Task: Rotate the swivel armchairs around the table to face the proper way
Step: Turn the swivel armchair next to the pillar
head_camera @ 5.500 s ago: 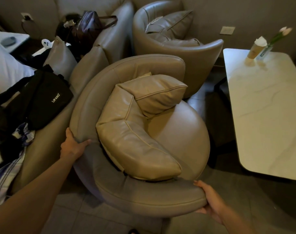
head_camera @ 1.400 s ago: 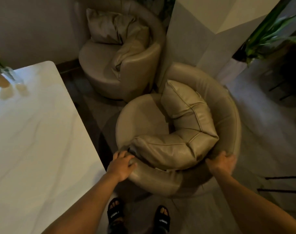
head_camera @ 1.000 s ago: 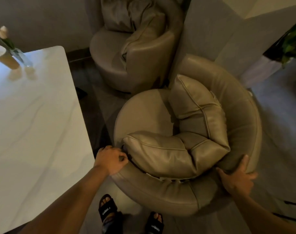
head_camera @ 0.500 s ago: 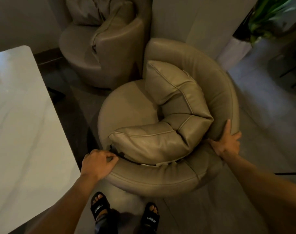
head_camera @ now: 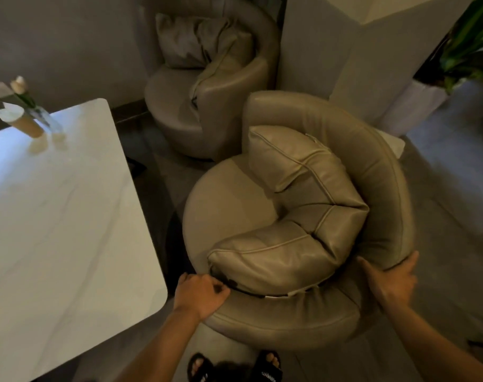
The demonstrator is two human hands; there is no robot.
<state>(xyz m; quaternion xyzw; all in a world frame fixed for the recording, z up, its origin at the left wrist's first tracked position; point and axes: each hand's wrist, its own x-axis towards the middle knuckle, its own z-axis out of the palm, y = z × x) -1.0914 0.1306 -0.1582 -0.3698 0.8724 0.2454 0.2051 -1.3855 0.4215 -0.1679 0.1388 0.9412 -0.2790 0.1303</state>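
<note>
Beside the counter (head_camera: 69, 216), on its right, sits the near armchair (head_camera: 303, 312), its curved back wrapping the far and right sides and down toward the person, the open seat angled up toward the counter's far end. Both hands are on the near arc of that back, one at each end, a hold that suits swivelling it. Left hand (head_camera: 200, 297) first: fingers (head_camera: 216, 289) curled shut over the rim, right where the loose cushion (head_camera: 287, 244) meets it, nearest the counter. Right hand (head_camera: 390, 281) on the side away from the counter: fingers spread flat against the outer padding, pressing rather than clenching. Beyond, the second armchair (head_camera: 207, 106) waits by the wall, untouched, its opening also turned counter-ward.
</note>
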